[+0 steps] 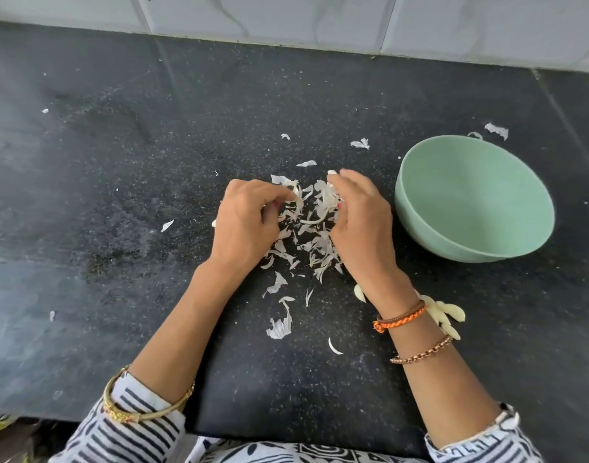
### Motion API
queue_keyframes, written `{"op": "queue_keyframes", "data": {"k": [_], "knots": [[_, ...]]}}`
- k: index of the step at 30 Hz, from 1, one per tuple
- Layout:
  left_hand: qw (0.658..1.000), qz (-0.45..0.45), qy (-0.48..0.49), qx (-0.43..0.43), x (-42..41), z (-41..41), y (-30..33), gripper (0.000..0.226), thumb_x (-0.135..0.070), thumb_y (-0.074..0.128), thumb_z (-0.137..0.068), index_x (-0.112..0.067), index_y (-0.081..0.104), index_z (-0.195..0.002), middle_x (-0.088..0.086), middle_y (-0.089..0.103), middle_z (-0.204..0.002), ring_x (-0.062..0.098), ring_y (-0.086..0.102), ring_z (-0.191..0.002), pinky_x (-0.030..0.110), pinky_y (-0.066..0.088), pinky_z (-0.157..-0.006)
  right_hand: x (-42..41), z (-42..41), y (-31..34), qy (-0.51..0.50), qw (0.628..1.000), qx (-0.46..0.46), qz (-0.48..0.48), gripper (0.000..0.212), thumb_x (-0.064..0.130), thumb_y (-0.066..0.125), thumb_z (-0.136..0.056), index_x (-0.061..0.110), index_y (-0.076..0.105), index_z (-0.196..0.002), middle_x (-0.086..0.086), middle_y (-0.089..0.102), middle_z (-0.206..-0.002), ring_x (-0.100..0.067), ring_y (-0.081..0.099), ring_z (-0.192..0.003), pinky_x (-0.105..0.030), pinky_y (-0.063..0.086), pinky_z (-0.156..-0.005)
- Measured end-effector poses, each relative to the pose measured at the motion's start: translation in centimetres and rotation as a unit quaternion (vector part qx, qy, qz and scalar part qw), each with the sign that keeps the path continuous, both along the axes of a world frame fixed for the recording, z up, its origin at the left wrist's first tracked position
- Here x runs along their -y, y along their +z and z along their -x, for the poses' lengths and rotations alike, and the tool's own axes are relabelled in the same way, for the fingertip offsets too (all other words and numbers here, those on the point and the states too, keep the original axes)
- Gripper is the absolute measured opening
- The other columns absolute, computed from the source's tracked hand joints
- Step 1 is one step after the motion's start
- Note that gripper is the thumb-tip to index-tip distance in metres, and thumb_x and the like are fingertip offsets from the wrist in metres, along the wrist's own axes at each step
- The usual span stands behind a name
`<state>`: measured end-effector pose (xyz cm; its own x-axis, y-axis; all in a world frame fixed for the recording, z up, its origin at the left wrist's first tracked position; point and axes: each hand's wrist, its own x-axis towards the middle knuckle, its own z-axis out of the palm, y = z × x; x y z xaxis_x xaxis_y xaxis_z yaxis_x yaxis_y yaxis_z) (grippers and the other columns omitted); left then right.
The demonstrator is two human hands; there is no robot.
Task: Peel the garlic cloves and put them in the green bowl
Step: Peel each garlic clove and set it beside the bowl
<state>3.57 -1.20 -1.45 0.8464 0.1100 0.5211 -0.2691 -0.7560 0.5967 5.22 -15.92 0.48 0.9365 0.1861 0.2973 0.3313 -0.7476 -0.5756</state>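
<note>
Head view: both hands work in the skins at mid-counter, left hand with fingers curled, pinching skin, right hand curled likewise; what it holds cannot be told. Peeled cloves lie near-right by the wrist; the bowl at right shows nothing inside. Advised: pinch a skin's edge, strip it whole, then carry the cloves to the bowl.
</note>
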Motion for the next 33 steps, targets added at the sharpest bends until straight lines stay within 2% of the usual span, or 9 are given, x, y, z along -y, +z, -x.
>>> {"op": "queue_keyframes", "data": {"k": [3, 6, 12, 15, 18, 20, 24, 29, 33], "knots": [[0.998, 0.015, 0.055, -0.003, -1.3, -0.2, 0.4, 0.036, 0.018, 0.047, -0.074, -0.004, 0.073, -0.088, 0.008, 0.072, -0.087, -0.009, 0.042, -0.081, 0.025, 0.039, -0.079, 0.0, -0.1, -0.1, -0.007, 0.998, 0.050, -0.045, 0.042, -0.021, 0.046, -0.078, -0.002, 0.063, -0.111, -0.018, 0.065, -0.109, -0.032, 0.064, -0.092, -0.046, 0.054, -0.079], [0.989, 0.076, 0.104, -0.078, -2.7, -0.4, 0.9, 0.038, 0.014, 0.043, -0.082, -0.007, 0.072, -0.096, 0.005, 0.070, -0.094, 0.005, 0.056, -0.083, 0.028, 0.046, -0.086, -0.2, 0.1, -0.2, 0.007, 0.994, 0.080, -0.073, 0.026, -0.010, 0.059, -0.080, -0.001, 0.068, -0.102, -0.014, 0.071, -0.083, -0.025, 0.066, -0.070, -0.039, 0.057, -0.062], [0.896, 0.396, 0.142, -0.141, -4.6, -0.7, 1.3, 0.032, 0.006, 0.043, -0.089, -0.014, 0.067, -0.094, -0.003, 0.067, -0.084, 0.001, 0.056, -0.071, 0.015, 0.046, -0.071, -1.3, 0.4, -1.0, 0.035, 0.996, 0.084, -0.001, 0.034, 0.005, 0.062, -0.085, 0.002, 0.060, -0.119, -0.018, 0.055, -0.126, -0.035, 0.046, -0.121, -0.035, 0.034, -0.100], [0.830, 0.517, 0.168, -0.126, -5.1, -0.8, 1.7, 0.029, 0.007, 0.042, -0.090, -0.009, 0.065, -0.095, 0.002, 0.067, -0.083, 0.005, 0.058, -0.066, 0.012, 0.047, -0.062, -2.4, 0.7, -0.9, 0.044, 0.991, 0.124, -0.010, 0.030, 0.002, 0.048, -0.086, 0.002, 0.063, -0.112, -0.015, 0.058, -0.122, -0.031, 0.048, -0.119, -0.035, 0.038, -0.101], [0.808, 0.550, 0.180, -0.107, -5.0, -0.8, 1.7, 0.028, 0.008, 0.041, -0.090, -0.008, 0.063, -0.099, 0.003, 0.067, -0.081, 0.004, 0.057, -0.062, 0.012, 0.047, -0.058, -4.5, 0.9, -0.3, 0.102, 0.986, 0.135, -0.002, 0.023, 0.005, 0.052, -0.083, 0.004, 0.069, -0.098, -0.010, 0.069, -0.099, -0.028, 0.058, -0.100, -0.035, 0.048, -0.089], [0.803, 0.557, 0.186, -0.095, -4.9, -0.9, 1.8, 0.027, 0.008, 0.041, -0.089, -0.008, 0.061, -0.098, 0.003, 0.066, -0.080, 0.004, 0.056, -0.060, 0.012, 0.046, -0.057, -6.4, 1.1, -0.1, 0.155, 0.980, 0.118, 0.043, 0.012, 0.011, 0.061, -0.082, 0.005, 0.070, -0.087, -0.008, 0.070, -0.082, -0.028, 0.056, -0.088, -0.035, 0.047, -0.078], [0.816, 0.539, 0.190, -0.086, -5.0, -0.6, 1.8, 0.026, 0.004, 0.044, -0.089, -0.013, 0.062, -0.093, -0.002, 0.065, -0.079, 0.005, 0.055, -0.064, 0.012, 0.044, -0.055, -9.3, 1.7, -0.9, 0.198, 0.970, 0.071, 0.119, 0.019, 0.021, 0.069, -0.081, 0.004, 0.071, -0.090, -0.013, 0.066, -0.083, -0.030, 0.049, -0.089, -0.039, 0.044, -0.074], [0.854, 0.478, 0.180, -0.101, -4.9, -0.6, 1.7, 0.025, 0.003, 0.047, -0.087, -0.015, 0.064, -0.091, -0.007, 0.065, -0.076, 0.002, 0.052, -0.062, 0.011, 0.041, -0.055, -8.7, 1.5, -0.8, 0.198, 0.971, 0.065, 0.121, 0.006, 0.005, 0.068, -0.080, 0.007, 0.067, -0.086, -0.010, 0.065, -0.081, -0.030, 0.049, -0.090, -0.037, 0.042, -0.070], [0.895, 0.405, 0.162, -0.098, -3.9, -0.6, 1.5, 0.023, 0.001, 0.052, -0.086, -0.015, 0.066, -0.092, -0.009, 0.064, -0.075, -0.001, 0.052, -0.061, 0.014, 0.041, -0.058, -6.9, 1.3, -0.8, 0.144, 0.981, 0.116, 0.064, 0.017, -0.001, 0.076, -0.069, 0.010, 0.065, -0.075, -0.002, 0.064, -0.064, -0.025, 0.055, -0.074, -0.032, 0.042, -0.060]]}}
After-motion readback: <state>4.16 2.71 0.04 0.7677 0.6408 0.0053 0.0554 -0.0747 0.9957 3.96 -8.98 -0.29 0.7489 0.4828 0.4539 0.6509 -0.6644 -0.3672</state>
